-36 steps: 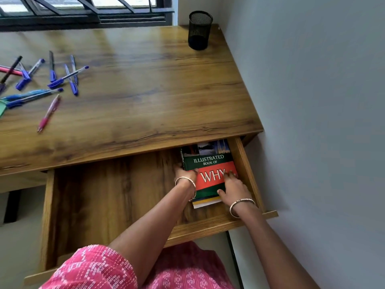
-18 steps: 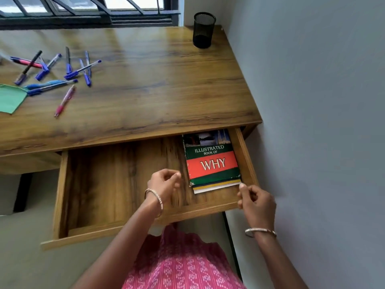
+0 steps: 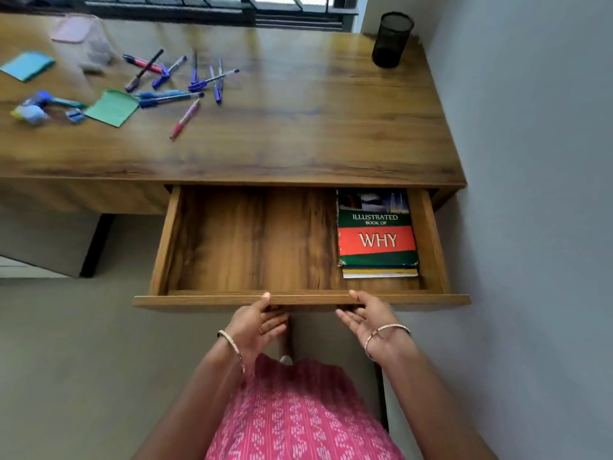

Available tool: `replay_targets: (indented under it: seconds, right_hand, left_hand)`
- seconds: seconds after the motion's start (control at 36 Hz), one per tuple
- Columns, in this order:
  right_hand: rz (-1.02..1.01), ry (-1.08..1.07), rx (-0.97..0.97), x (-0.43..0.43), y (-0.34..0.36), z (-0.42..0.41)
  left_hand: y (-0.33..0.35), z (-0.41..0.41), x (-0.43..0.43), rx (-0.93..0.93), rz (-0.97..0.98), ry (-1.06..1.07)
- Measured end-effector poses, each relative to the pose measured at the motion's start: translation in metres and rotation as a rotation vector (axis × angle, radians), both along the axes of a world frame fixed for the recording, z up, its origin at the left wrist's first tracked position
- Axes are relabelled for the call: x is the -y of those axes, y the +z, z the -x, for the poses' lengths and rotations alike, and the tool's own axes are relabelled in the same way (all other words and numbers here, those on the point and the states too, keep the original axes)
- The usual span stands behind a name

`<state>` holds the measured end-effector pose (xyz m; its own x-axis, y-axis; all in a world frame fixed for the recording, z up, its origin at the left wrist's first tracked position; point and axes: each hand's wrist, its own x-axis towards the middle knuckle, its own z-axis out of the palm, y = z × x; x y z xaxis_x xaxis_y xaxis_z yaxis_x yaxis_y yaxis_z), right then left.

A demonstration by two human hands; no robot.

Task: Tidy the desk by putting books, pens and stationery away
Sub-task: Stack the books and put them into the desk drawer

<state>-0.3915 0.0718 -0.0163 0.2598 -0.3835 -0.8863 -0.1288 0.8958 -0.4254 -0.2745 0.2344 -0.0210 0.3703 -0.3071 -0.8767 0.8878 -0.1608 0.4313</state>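
From the head view, I see the wooden drawer (image 3: 298, 299) pulled far out from under the brown wooden desk (image 3: 315, 127). My left hand (image 3: 255, 322) pinches its front panel near the middle, thumb on the top edge and fingers curled beneath. My right hand (image 3: 365, 322) is just beside it, with the thumb touching the same edge and the fingers rather straight below, palm up, not clamped.

I judge that the panel is stiff and slides straight, so a hold near the middle is best, with even force from both hands.

The green and red hardcover book (image 3: 376, 234) lies flat in the drawer against its right wall, on top of some thinner books. It looks heavy and rigid and should not shift.

The scattered blue and pink plastic pens (image 3: 185, 84) lie far left on the desk, well apart from the black mesh pen cup (image 3: 393, 39). They are light, smooth and roll easily, so it is better to gather them by the barrels, a few together.
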Motion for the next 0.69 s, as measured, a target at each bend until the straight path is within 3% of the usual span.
replay_targets:
  seconds: [0.69]
  right_hand:
    - [0.255,0.045,-0.064,0.075,-0.015,-0.128]
  left_hand:
    - [0.0,-0.111,0.098,0.05,0.097,0.149]
